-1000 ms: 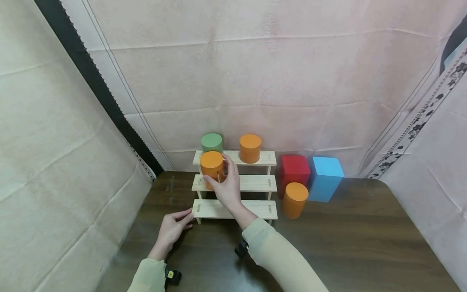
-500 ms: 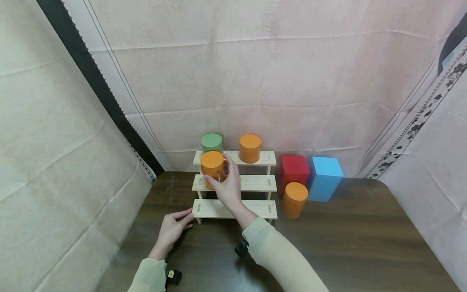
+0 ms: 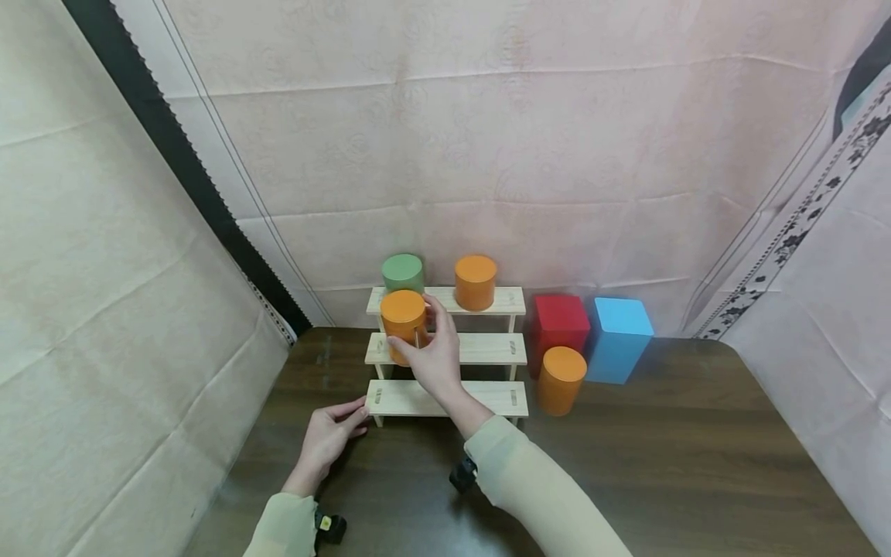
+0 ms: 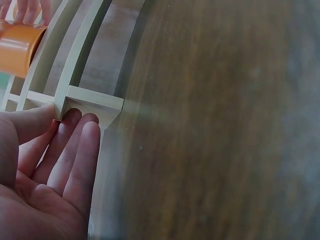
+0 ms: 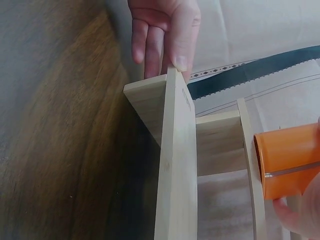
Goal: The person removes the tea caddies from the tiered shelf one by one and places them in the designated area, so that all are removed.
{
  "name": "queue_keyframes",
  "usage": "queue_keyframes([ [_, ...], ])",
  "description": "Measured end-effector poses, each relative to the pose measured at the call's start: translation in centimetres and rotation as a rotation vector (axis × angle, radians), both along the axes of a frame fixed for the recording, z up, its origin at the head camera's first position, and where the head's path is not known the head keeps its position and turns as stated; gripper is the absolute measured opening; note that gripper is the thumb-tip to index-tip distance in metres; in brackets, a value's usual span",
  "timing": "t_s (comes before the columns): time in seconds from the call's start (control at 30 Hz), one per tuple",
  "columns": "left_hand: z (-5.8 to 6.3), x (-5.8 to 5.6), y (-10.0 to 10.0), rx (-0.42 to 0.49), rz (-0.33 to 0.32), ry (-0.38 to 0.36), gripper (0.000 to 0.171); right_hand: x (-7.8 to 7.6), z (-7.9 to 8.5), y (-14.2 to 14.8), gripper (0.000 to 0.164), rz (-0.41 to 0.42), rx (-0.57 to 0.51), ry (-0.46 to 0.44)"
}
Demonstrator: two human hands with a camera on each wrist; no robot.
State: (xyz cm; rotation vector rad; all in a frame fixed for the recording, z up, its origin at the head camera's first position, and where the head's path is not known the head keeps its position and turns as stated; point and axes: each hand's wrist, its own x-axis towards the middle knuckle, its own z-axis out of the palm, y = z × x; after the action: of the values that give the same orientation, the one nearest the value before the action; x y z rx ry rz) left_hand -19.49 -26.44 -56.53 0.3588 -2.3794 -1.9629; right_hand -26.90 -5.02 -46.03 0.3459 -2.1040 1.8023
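A pale cloth (image 3: 132, 271) hangs beyond the left edge of the bench (image 3: 696, 433). Nearest that edge, the left hand (image 3: 327, 437) has thumb and fingers clamped on the left end of the lowest board of a stepped wooden stand (image 3: 480, 350), set toward the bench's back edge. At the left of its top step is a green cylinder (image 3: 403, 267), its lower part hidden by the held orange cylinder (image 3: 402, 313). That one is upright at the left end of the middle step, though I cannot tell whether the board bears its weight. Its wall is smooth with a slight sheen, its top flat, its base edge darker, and a narrow grey strip runs lengthwise down one side. The right hand (image 3: 437, 363) has its fingers clamped on it, and the hand and forearm cover part of the two lower steps. Right of centre on the top step stands the rear orange cylinder (image 3: 476, 285). Beside the stand, a red block (image 3: 560, 325) is partly covered by the front orange cylinder (image 3: 561, 381), upright on the bench. Rightmost, near the back edge, stands a blue block (image 3: 619, 340).
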Motion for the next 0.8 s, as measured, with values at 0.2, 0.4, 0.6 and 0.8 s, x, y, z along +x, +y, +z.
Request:
queue_keyframes([
  [0.2, -0.1, 0.2, 0.1, 0.004, -0.003, 0.015, 0.029, 0.2, 0.2, 0.3, 0.094, 0.006, -0.027, -0.010],
  [0.4, 0.0, 0.4, 0.2, 0.008, -0.010, 0.015, 0.031, 0.5, 0.2, 1.2, 0.093, 0.000, -0.055, -0.021],
  [0.6, 0.2, 0.0, 0.5, 0.014, -0.017, 0.031, 0.031, 0.7, 0.3, 2.4, 0.089, -0.033, -0.084, 0.003],
  [0.8, 0.3, 0.3, 0.3, 0.004, -0.003, 0.031, 0.031, 0.9, 0.5, 3.9, 0.087, -0.028, -0.093, 0.010],
])
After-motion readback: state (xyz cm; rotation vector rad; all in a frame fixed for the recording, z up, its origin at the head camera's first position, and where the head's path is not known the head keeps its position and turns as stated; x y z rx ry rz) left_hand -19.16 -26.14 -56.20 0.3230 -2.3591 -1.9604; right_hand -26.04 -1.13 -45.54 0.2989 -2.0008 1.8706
